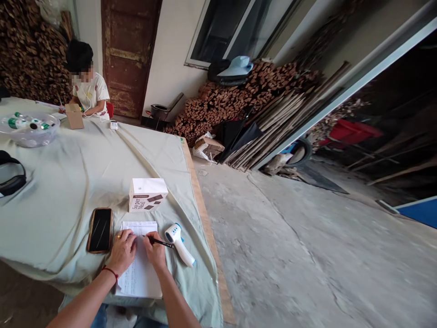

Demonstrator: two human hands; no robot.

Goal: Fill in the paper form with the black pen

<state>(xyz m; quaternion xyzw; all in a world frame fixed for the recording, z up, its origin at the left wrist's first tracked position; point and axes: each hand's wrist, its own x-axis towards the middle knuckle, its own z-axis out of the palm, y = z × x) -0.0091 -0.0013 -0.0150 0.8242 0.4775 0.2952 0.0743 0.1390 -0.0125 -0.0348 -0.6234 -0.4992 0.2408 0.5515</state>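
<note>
A black pen [160,241] is gripped in my right hand [155,253], its tip on the upper part of a white notepad [145,278] with handwriting on it. My left hand [124,249] rests on the notepad's left side, fingers laid on the paper and holding nothing; a ring and a red wrist cord show on it. Just left of that hand lies a dark-screened phone [99,230] in a brown case. A white and blue infrared thermometer [180,244] lies to the right of the pad. Behind the pad stands a white "Super Meal" box [148,195].
A greenish cloth [61,182] covers the table. Headphones [12,175] and a clear basin [36,134] holding bottles are at left. A person [90,93] sits at the far end by a cardboard box [74,116]. Concrete floor [273,241] and stacked firewood [232,100] lie beyond the right edge.
</note>
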